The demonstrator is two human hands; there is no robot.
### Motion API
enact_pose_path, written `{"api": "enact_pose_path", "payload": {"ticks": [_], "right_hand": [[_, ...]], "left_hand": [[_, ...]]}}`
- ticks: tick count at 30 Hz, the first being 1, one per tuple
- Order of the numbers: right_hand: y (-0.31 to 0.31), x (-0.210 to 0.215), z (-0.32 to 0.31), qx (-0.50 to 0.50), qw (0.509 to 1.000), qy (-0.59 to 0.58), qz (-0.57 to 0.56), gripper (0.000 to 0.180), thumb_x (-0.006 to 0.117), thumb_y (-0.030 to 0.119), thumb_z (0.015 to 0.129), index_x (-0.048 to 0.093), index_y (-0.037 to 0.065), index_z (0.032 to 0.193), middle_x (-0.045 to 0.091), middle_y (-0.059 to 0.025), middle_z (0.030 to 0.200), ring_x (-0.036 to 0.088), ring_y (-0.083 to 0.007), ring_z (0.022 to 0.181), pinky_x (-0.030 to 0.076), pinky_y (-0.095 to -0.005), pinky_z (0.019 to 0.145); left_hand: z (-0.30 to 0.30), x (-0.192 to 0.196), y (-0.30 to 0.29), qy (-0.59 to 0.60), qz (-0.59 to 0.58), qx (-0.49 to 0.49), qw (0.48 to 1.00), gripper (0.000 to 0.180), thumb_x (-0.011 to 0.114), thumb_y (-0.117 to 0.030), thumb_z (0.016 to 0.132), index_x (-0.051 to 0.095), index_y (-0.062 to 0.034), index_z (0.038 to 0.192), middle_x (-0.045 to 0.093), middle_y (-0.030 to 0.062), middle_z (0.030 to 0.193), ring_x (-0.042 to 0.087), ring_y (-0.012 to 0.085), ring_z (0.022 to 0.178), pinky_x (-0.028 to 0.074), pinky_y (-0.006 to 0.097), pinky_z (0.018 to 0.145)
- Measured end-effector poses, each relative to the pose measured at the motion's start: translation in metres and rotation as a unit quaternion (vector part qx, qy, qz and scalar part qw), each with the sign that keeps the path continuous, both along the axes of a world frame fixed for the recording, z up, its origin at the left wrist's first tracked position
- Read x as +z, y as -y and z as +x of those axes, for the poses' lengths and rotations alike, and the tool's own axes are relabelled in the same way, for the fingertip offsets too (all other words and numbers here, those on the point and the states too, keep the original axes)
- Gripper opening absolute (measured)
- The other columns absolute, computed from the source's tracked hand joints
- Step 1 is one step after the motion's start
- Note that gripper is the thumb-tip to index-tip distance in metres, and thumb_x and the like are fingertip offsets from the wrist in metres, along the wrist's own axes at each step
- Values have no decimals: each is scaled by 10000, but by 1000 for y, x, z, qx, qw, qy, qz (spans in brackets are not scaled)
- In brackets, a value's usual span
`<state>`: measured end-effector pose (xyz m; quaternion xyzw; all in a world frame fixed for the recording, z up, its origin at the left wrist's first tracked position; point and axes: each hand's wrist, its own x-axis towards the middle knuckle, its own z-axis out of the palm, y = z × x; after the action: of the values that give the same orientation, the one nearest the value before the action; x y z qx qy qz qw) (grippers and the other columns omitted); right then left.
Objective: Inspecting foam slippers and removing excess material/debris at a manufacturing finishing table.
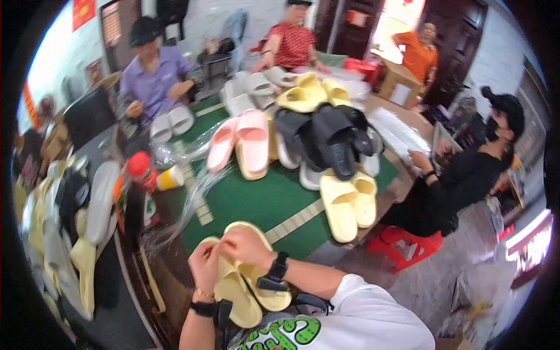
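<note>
My left hand [203, 267] and my right hand [247, 243] meet over a pair of pale yellow slide sandals [239, 302] at the table's near edge. The fingers of both are closed in a pinch, fingertips together above the sandals' straps. Whatever they pinch is too small to make out. My hands cover much of the straps. Left of them, a bundle of thin clear strands [195, 201] trails over the table. Another yellow pair [339, 216] lies to the right, and a pink pair [252, 140] stands farther back.
Black slides [333, 140] and grey slides [236, 96] are heaped mid-table on the green top [245, 201]. A red-lidded jar [140, 166] and yellow cup [170, 178] stand left, beside more piled slides [102, 198]. Other people sit around; one in black [461, 186] works at right.
</note>
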<state>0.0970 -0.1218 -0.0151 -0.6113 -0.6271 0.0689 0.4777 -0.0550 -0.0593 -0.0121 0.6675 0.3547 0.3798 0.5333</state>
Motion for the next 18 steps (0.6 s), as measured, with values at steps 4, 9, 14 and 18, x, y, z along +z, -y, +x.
{"api": "enact_pose_path", "payload": {"ticks": [4, 9, 14, 18], "right_hand": [[4, -4, -3, -15, 999, -13, -32, 116, 631, 164, 796, 654, 51, 810, 615, -105, 772, 590, -308, 807, 463, -421, 726], [6, -3, -2, -27, 999, -3, -45, 108, 631, 156, 797, 654, 51, 813, 614, -97, 794, 587, -298, 831, 461, -418, 755], [6, -3, -2, -30, 999, 1, -36, 109, 630, 157, 798, 654, 52, 814, 603, -97, 793, 578, -299, 836, 456, -418, 764], [3, -6, 0, -31, 999, 0, -37, 109, 629, 156, 797, 650, 50, 814, 602, -100, 795, 576, -301, 839, 454, -418, 763]], "left_hand": [[-1, 6, 1, -32, 20, -6, 999, 87, 677, -36, 843, 657, 45, 867, 651, 46, 768, 568, 84, 691, 470, 241, 645], [2, -1, 0, -16, 17, -6, 1000, 67, 649, -16, 859, 631, 47, 874, 609, 6, 755, 513, 54, 672, 431, 223, 601], [4, -1, -3, -25, 39, -8, 999, 69, 661, -20, 848, 638, 45, 857, 623, 18, 747, 524, 67, 662, 441, 230, 606], [6, -1, -4, -28, 38, -11, 999, 75, 673, -23, 836, 643, 45, 844, 635, 33, 735, 537, 81, 646, 447, 240, 597]]}}
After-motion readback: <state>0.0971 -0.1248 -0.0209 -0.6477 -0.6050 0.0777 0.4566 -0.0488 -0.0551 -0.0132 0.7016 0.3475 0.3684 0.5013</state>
